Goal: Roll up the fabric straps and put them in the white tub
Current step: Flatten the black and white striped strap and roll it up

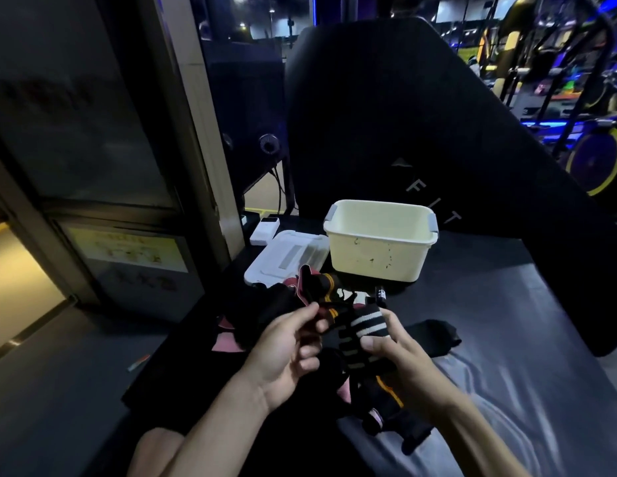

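A black fabric strap with pale stripes (360,333) hangs between my two hands above the dark padded bench. My right hand (400,352) grips its striped part, thumb on top. My left hand (290,346) pinches the strap's thin dark end between thumb and fingers. Beneath and behind lie more straps (317,287), black with orange and dark red trim, in a loose heap. The white tub (379,241) stands just beyond the heap, upright; its visible inside holds no strap.
The tub's white lid (286,258) lies flat left of the tub, beside a small white box (264,232). A black cloth (438,335) lies right of my hands. A tall black padded backrest (420,115) rises behind. Gym machines stand far right.
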Tool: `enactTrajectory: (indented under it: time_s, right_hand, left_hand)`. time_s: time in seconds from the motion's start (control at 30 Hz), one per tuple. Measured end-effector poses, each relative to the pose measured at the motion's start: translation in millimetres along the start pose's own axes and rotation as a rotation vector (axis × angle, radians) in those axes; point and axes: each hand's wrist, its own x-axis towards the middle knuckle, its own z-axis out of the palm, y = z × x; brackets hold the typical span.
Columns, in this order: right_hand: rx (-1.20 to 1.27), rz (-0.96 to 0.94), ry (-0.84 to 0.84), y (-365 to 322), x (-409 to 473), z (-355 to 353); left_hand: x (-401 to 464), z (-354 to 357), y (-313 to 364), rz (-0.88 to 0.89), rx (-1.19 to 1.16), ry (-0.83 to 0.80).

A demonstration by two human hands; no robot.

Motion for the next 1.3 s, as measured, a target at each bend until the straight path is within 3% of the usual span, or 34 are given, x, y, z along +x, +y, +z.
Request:
enactTrajectory:
  time_s: [0.13, 0.23, 0.47, 0.77, 0.93, 1.03, 1.13, 1.3]
  right_hand:
    - [0.119, -0.004, -0.086, 8.7, 6.3, 0.4]
    - [0.136, 0.033, -0.111, 13.2, 6.0, 1.3]
    - [0.232, 0.037, -0.186, 6.9, 8.2, -1.0]
    - [0.388, 0.087, -0.030, 9.7, 3.0, 8.9]
    - [0.275, 0.168, -0.049, 12.3, 0.7, 8.3]
    - [0.331, 0.247, -0.089, 6.0, -3.6, 8.0]
    - [0.399, 0.295, -0.129, -4.8, -4.9, 3.0]
    - [0.362, 0.361, -0.187, -7.5, -2.6, -3.2]
  left_hand:
    - [8.6, 4.9, -26.2, 0.048, 0.113, 0.088]
    - [14.0, 9.5, -36.5, 0.087, 0.068, 0.138]
    - [20.3, 16.7, -35.2, 0.172, 0.044, 0.130]
    - [22.7, 15.0, -46.4, 0.286, 0.030, 0.150]
    - [28.2, 15.3, -42.5, 0.251, 0.116, 0.102]
    - [38.9, 6.2, -31.1, 0.270, 0.298, -0.016]
    - [38.5, -3.3, -16.2, 0.456, 0.557, -0.203]
    - [37.2, -17.2, 9.0, 0.708, 1.070, -0.264]
